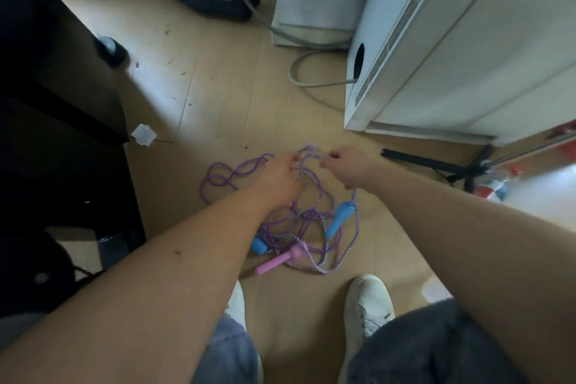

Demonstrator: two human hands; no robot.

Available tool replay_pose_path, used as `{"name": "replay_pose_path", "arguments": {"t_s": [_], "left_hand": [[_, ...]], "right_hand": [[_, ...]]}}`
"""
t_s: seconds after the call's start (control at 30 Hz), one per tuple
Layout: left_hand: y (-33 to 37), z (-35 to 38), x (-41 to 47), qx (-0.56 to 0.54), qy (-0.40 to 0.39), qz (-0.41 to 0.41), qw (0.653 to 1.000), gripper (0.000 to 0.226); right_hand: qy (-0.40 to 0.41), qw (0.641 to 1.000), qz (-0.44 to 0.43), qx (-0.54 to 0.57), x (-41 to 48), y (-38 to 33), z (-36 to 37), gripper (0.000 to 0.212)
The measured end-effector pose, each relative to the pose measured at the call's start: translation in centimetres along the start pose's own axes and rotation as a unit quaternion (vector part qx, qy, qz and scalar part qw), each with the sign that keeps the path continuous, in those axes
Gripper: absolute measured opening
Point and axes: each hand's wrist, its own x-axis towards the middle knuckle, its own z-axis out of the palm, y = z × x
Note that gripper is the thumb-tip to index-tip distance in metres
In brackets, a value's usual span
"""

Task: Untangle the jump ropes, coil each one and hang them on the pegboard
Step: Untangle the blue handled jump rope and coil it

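Observation:
A tangle of jump ropes lies on the wooden floor in front of my feet. One is a plain purple rope (224,173) looping out to the left. The other is a braided purple-and-white rope (314,254). Two blue handles (339,217) (259,245) and a pink handle (277,260) lie in the pile. My left hand (277,181) pinches rope at the top of the tangle. My right hand (346,167) pinches the braided rope just to the right, a short raised loop (310,151) spanning between the two hands. No pegboard is in view.
A white cabinet (452,65) stands at right with a grey cable (299,72) running into it. Dark furniture (56,87) fills the left. A black tripod leg (430,160) lies at right. My white shoes (369,302) are just below the pile.

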Motion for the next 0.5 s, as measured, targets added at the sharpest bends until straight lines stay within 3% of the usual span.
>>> {"name": "replay_pose_path", "arguments": {"t_s": [0.1,0.2,0.3,0.37,0.5], "left_hand": [[1.9,-1.4,-3.0,0.022,0.058,0.045,0.997,0.076],[3.7,-3.0,-6.4,0.001,0.087,0.082,0.993,0.076],[5.7,-4.7,-10.4,-0.003,0.117,0.153,0.981,0.056],[7.0,-6.0,-13.0,0.004,0.144,0.177,0.974,0.025],[8.7,-8.6,-17.8,-0.068,0.187,0.169,0.965,0.013]], "right_hand": [[0.011,0.999,-0.041,0.004,-4.2,-2.9,-2.0,0.043],[0.018,0.995,-0.088,0.040,-8.9,-5.3,-3.7,0.033],[0.023,0.987,-0.161,0.012,-13.9,-7.5,-5.5,0.015],[0.045,0.975,-0.208,-0.062,-16.9,-8.8,-6.6,0.010],[0.114,0.947,-0.235,-0.190,-21.5,-10.2,-8.3,0.023]]}}
